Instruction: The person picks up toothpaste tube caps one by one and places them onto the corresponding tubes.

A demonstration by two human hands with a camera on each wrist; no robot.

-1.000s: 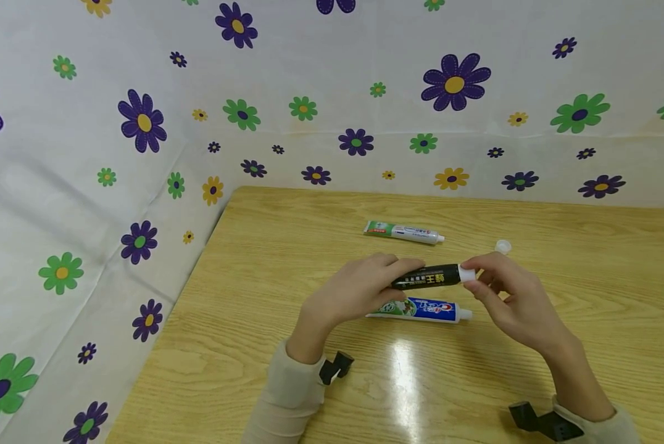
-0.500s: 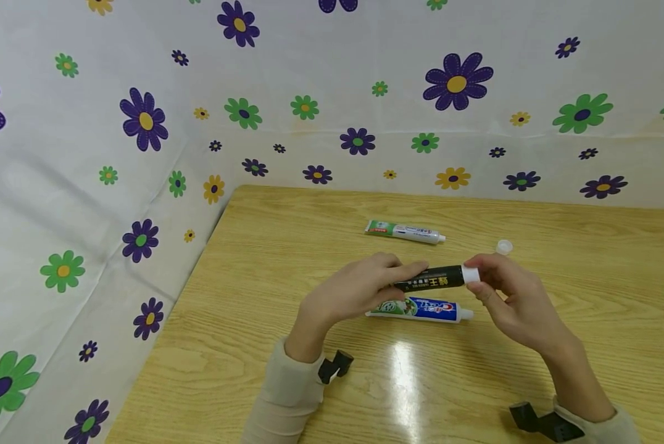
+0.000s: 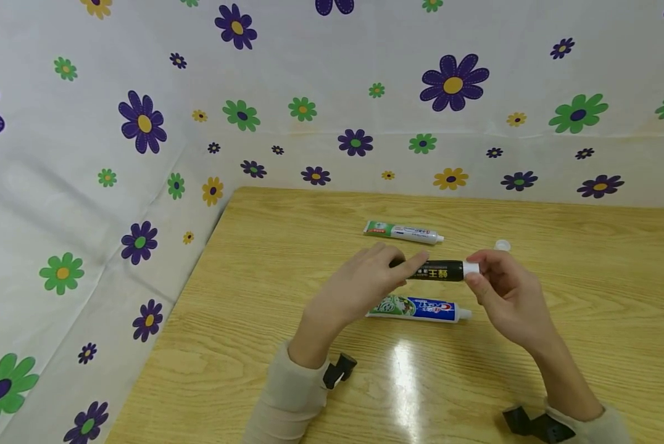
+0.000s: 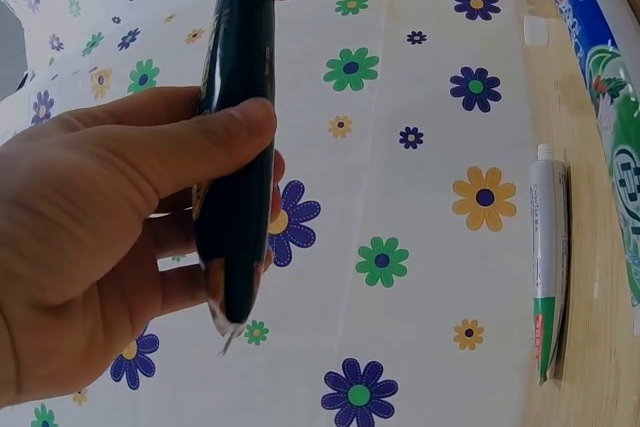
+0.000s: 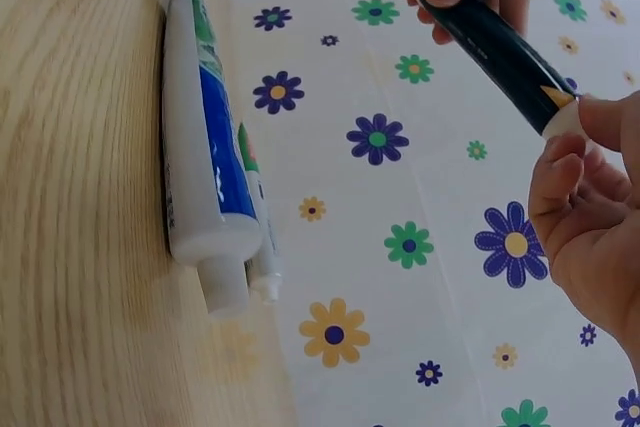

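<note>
A black toothpaste tube with yellow lettering is held level above the table in both hands. My left hand grips its body, thumb across one face and fingers behind, as the left wrist view shows. The white cap at the tube's right end is pinched between the thumb and fingers of my right hand. Just below in the head view, a blue, green and white toothpaste tube lies on the table, its left end hidden by my left hand.
Farther back lies a smaller green and white toothpaste tube. A loose white cap rests on the wooden table beyond my right hand. Cloth printed with flowers stands along the table's back and left side.
The black toothpaste tube has risen slightly in the head view and turned closer to level. Both hands keep their hold on it. The tubes on the table have not moved.
</note>
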